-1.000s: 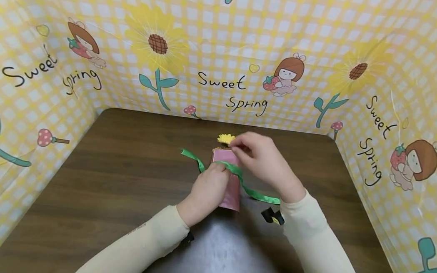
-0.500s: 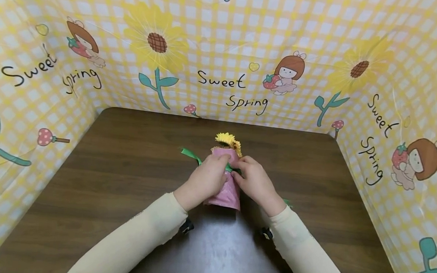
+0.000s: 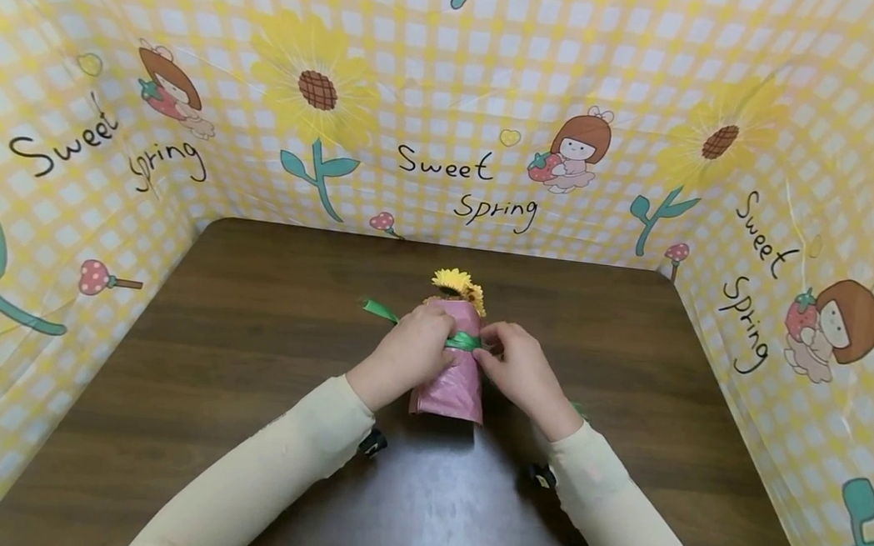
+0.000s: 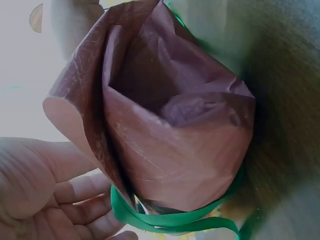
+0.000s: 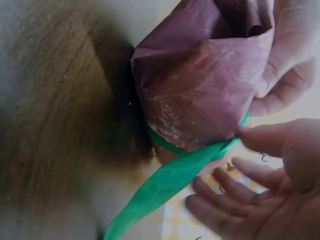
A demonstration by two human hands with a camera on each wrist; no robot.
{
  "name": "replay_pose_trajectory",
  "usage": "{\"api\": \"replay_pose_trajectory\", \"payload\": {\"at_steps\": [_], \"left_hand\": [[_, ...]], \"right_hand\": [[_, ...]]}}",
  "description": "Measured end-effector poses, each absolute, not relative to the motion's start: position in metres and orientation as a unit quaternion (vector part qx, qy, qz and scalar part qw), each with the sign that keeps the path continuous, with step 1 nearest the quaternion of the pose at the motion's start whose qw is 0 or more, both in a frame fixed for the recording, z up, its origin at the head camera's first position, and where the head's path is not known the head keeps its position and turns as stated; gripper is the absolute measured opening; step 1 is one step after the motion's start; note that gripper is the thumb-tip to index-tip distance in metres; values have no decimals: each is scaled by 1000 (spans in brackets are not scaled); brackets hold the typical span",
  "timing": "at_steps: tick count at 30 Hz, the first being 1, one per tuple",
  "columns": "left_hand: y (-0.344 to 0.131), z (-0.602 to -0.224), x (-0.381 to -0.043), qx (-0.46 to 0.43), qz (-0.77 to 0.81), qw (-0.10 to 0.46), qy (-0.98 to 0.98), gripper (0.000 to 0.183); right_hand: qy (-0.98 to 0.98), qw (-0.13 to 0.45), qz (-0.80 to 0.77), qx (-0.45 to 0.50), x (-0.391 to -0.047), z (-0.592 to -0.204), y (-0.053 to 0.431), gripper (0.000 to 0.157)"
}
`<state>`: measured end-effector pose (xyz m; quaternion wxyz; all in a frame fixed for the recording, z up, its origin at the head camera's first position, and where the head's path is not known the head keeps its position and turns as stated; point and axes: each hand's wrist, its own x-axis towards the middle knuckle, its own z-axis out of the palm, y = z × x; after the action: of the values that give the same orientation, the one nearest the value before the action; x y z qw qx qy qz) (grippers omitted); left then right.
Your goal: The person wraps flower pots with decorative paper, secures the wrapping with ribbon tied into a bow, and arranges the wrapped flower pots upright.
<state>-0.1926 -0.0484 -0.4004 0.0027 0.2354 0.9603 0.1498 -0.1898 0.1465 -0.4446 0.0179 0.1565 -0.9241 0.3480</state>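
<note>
A small bouquet in pink wrapping paper lies on the table, two yellow flowers showing at its far end. Around its middle runs a green ribbon. My left hand grips the bouquet from the left; its thumb presses the paper in the right wrist view. On the right side my right hand pinches the ribbon at the paper's edge, its other fingers spread loosely in the right wrist view. One ribbon tail hangs below that thumb. The gathered, folded paper end faces the left wrist camera.
The dark wooden table is enclosed by a yellow checked cloth at the back and sides. Another ribbon end sticks out to the left. Black wrist devices show under both sleeves.
My right hand has come down from beside the flowers to the ribbon on the bouquet's right side. The ribbon now lies across the paper, and a second flower shows.
</note>
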Motion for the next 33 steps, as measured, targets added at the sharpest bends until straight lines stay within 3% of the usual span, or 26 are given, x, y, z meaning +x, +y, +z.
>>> {"api": "replay_pose_trajectory", "payload": {"at_steps": [6, 11, 15, 26, 33], "left_hand": [[-49, -400, -191, 224, 152, 5, 963, 28], [-49, -398, -192, 223, 156, 2, 962, 32], [-48, -396, -192, 224, 165, 5, 960, 34], [-50, -397, -196, 222, 229, 36, 947, 25], [-51, -407, -195, 231, 271, 36, 934, 25]], "right_hand": [[-916, -76, 384, 89, -186, -446, 155, 21], [-913, -96, 381, 110, -184, -438, 162, 11], [-910, -53, 381, 158, -185, -429, 167, 5], [-914, 148, 306, 221, -198, -413, 163, 5], [-910, 121, 349, 185, -214, -424, 141, 5]]}}
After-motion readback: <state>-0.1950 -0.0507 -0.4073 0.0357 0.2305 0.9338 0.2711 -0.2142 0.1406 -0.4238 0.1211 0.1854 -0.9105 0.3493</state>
